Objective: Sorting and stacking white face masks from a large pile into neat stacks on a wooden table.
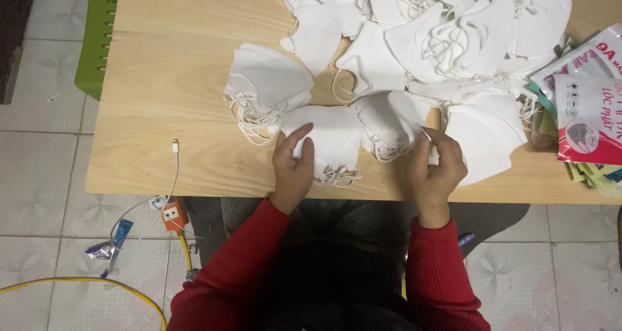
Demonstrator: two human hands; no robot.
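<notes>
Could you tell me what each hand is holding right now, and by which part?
The left hand presses on a small stack of white masks at its left edge. The right hand pinches a white mask by its right edge.

Light wooden table [162, 111] over pale patterned floor tiles [39, 169], evenly lit from above. Green plastic chair [97, 33] against the table's left edge. Yellow cable [84, 282], orange plug adapter [173, 216] and white charging cable [175, 175] below the front edge.
</notes>
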